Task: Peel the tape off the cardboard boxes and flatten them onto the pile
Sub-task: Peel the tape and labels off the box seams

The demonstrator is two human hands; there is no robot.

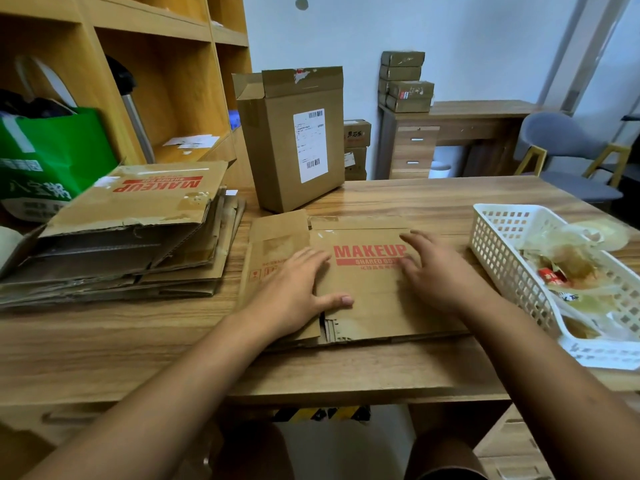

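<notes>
Pressing flat, both open hands, left hand (298, 288) and right hand (438, 268), are lying spread on the box (367, 292) between them; pushing evenly should be squashing it before sliding it to the pile (117, 237) beyond the left hand.

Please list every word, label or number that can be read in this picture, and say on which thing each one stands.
"MAKEUP": red print on the flattened brown cardboard box under both hands.
"SHARED BO": red bar below it; the rest is covered.
"MAKEUP": red, upside down, on the top sheet of the flattened cardboard pile.
White shipping label on the upright brown box: barcodes, text too small.
Green bag: white characters, blurred.
</notes>
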